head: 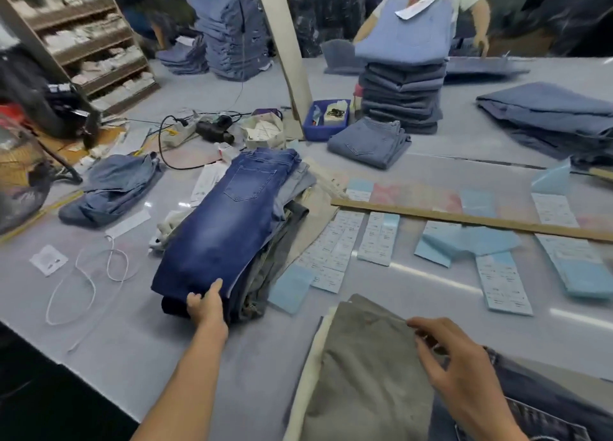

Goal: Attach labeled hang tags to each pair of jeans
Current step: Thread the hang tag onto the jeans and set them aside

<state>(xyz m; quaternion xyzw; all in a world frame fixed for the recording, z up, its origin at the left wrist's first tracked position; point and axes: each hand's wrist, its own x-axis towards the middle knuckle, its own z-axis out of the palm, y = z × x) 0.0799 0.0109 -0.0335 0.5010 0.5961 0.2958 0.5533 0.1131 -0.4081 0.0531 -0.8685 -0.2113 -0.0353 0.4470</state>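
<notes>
Grey table (pixel 139 334) serves as tagging station. Folded jeans stack (pixel 225 221) sits center-left; left hand (pixel 204 303) grips its near end, probably squaring it. Right hand (pixel 454 367), fingers loosely spread, rests on olive trousers (pixel 361 374). Label sheets (pixel 378 238) lie alongside for reach.

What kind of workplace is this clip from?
Probably a garment finishing or packing room: tall stacks of folded jeans, label sheets laid out on a long table, and shelves of packed stock.
</notes>
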